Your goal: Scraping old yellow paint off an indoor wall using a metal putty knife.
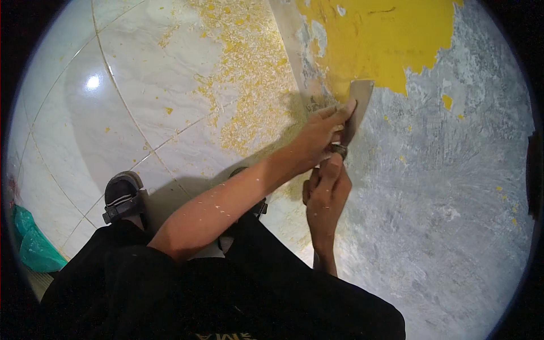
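My right hand [327, 187] is closed around the handle of a metal scraper [360, 104], whose wide blade points up the view. Just above it, my left hand [325, 131] grips the scraper near the base of the blade, with a fingertip lying along the blade's left edge. The blade's tip is over the lower edge of the yellow paint [382, 42] on the wall. Grey bare wall [425, 170] with a few yellow specks shows to the right. The fingers hide most of the handle.
Yellow and white paint flakes [255, 85] lie thickly on the pale tile floor [140, 76] along the wall base. A green plastic bag or sheet [38, 244] is at the far left. My sandalled foot [124, 197] stands on the tiles; the other is partly behind my forearm.
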A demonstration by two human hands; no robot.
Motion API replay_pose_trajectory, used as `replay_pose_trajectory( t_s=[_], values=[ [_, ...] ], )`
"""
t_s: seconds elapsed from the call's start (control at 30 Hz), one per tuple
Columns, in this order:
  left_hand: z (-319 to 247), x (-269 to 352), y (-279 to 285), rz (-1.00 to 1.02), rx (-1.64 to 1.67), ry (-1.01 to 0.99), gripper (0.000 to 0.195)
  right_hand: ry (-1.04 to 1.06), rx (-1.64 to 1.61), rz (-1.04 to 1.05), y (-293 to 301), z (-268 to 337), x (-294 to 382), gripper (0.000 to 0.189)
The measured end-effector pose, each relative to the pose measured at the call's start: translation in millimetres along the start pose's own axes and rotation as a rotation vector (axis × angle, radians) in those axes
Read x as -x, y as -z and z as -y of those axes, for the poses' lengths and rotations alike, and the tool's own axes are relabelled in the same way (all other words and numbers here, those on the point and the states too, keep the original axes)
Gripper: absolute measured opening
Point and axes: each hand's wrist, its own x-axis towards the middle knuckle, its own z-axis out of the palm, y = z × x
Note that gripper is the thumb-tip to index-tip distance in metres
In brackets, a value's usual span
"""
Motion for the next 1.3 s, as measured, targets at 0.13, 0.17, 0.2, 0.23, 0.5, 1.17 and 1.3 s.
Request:
replay_pose_trajectory(
  t_s=[0.13, 0.17, 0.2, 0.23, 0.5, 1.17, 1.3],
  values=[
    [19, 9, 8, 0.017, -0.079, -0.04, 0.029, -0.066, 0.008, -0.02, 14, -10, 16, 0.036],
    [28, 10, 1, 0.031, -0.072, -0.051, 0.029, -0.107, 0.035, -0.057, 25, -8, 22, 0.036],
    [36, 12, -2, 0.078, 0.023, 0.097, 0.029, -0.103, 0.041, -0.05, 31, -10, 27, 0.036],
    [41, 12, -4, 0.126, 0.12, 0.245, 0.029, -0.097, 0.053, -0.063, 36, -11, 29, 0.037],
    [7, 1, 11, 0.103, -0.016, 0.095, 0.036, -0.08, -0.027, -0.001, 7, 6, 12, 0.04],
    [29, -1, 5, 0.178, 0.121, 0.13, 0.031, -0.08, 0.025, 0.019, 19, -9, 21, 0.034],
    [42, 10, 0, 0.126, 0.14, 0.195, 0.034, -0.191, -0.01, 0.016, 38, -7, 28, 0.037]
  ],
)
